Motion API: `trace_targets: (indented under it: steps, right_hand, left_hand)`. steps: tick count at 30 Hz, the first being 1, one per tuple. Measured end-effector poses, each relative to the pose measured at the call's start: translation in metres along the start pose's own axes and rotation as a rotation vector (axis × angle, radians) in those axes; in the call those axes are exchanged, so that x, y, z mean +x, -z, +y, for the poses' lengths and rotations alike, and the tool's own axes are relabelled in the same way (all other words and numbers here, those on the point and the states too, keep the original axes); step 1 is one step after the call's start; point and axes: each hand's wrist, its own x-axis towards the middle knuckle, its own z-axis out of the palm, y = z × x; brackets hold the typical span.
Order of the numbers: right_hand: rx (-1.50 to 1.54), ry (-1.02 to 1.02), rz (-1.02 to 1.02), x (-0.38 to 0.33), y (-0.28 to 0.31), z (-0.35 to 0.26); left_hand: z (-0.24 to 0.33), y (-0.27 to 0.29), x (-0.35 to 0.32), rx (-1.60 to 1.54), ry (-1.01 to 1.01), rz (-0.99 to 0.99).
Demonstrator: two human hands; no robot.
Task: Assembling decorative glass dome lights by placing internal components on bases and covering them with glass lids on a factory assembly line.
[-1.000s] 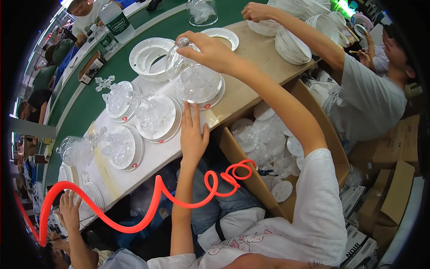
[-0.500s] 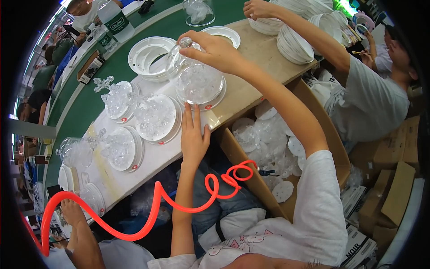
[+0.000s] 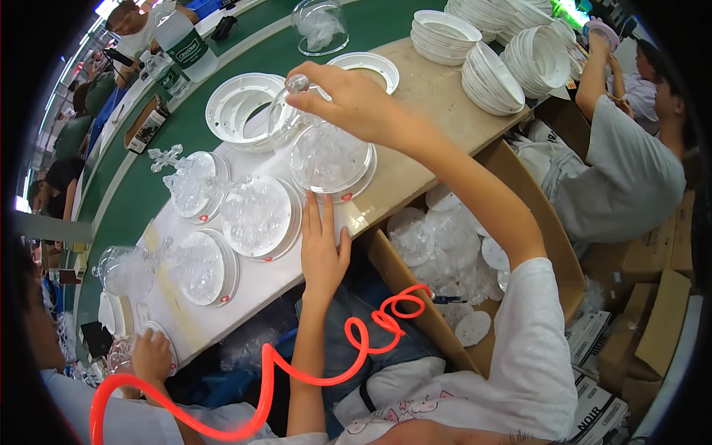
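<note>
My right hand [image 3: 352,102] pinches the knob of a clear plastic dome [image 3: 283,126], which is tilted at the upper left edge of a white round base [image 3: 371,169]. A heap of clear plastic pieces [image 3: 331,156] lies on that base. Below it, my left hand [image 3: 325,248] has its fingers stretched out, with the tips at the base's near rim beside a small red mark. To its left stands another white base with clear pieces [image 3: 257,215] on top. Whether the dome touches the base is hidden by my right hand.
More loaded bases [image 3: 199,265] stand along the white board, with white rings [image 3: 241,111] behind. Stacked white bowls [image 3: 493,78] are at the back right. A cardboard box [image 3: 560,259] holds white discs. A red coiled hose [image 3: 267,378] crosses in front. Co-workers sit on both sides.
The view has shifted slightly; my hands keep nearly the same places. The right co-worker's arm has drawn back from the bowls. At the left, a co-worker's hand has come onto a round base.
</note>
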Motion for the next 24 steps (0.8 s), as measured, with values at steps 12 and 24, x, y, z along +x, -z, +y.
trace_targets:
  steps: [12,24]
  right_hand:
    - [-0.002,0.089,0.056,-0.011,0.000,0.010]
    - [0.010,0.055,0.103,-0.016,-0.007,0.012]
  left_hand:
    - [0.002,0.001,0.002,-0.066,0.038,0.010]
    - [0.005,-0.004,0.021,-0.337,0.077,0.220]
